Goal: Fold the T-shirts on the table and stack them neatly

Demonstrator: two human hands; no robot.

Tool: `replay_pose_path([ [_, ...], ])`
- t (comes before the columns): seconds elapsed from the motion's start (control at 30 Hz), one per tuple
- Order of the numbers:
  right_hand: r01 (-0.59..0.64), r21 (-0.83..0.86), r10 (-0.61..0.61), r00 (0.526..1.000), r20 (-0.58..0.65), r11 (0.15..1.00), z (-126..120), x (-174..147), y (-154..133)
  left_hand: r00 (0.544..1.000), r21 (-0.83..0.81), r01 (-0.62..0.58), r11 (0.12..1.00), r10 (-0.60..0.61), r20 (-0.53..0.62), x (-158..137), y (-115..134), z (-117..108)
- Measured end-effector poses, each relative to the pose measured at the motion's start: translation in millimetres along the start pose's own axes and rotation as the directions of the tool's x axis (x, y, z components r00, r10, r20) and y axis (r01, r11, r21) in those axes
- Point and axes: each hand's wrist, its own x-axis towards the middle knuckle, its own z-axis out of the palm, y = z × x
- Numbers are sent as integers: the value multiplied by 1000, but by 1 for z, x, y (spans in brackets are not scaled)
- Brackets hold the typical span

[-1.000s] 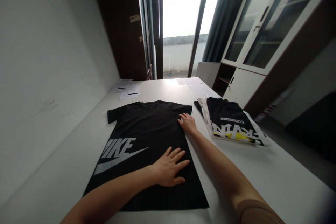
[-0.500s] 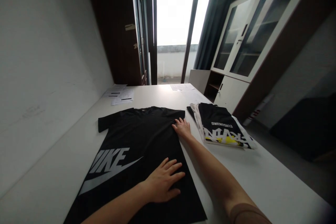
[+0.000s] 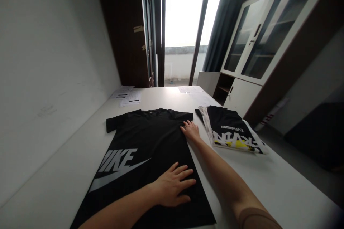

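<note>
A black T-shirt [image 3: 153, 132] with a large grey printed logo lies spread out on the white table [image 3: 271, 182], its collar toward the far end. My left hand [image 3: 174, 185] rests palm down on the lower right part of the shirt, fingers spread. At the shirt's right edge, just below the sleeve, my right hand [image 3: 190, 130] touches the fabric with its fingers extended. Nothing is gripped in either hand. The shirt's bottom hem is partly hidden by my left forearm and the frame edge.
A stack of folded shirts [image 3: 228, 125], the top one black with white and yellow print, sits on the table to the right. Papers [image 3: 130, 96] lie at the far left of the table. A wall [image 3: 53, 78] borders the left side; a cabinet [image 3: 260, 35] stands at the right.
The whole view has shifted a little, so things appear slightly farther right. Both hands stay at the same places on the T-shirt.
</note>
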Motion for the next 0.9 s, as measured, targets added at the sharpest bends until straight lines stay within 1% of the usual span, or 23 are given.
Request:
replay_pose_path([
  [0.07,10,15,-9,1000,-17,1000,-1,0,1,1000,5,19,1000,-19,-21,1,-3,4],
  [0.13,6,37,-4,999,-52,999,-2,1,4,1000,2,8,1000,-8,-24,2,-4,5],
  [0.23,-46,63,53,991,-123,997,-4,4,12,999,-11,-53,999,53,8,2,-2,5],
  [0.3,-88,65,96,985,-147,994,-5,6,19,996,-16,-85,996,85,29,1,-1,4],
  [0.4,-101,54,108,983,-150,993,-6,7,25,994,-15,-99,995,99,34,1,0,3],
  [0.6,-44,77,56,986,-158,996,-7,6,25,995,-17,-95,995,96,27,1,-2,6],
  [0.73,-68,99,86,978,-191,993,-12,4,26,995,-21,-93,995,93,20,1,-1,5],
  [0.9,-106,62,117,968,-221,992,-20,2,26,996,-25,-88,996,89,30,1,-1,5],
])
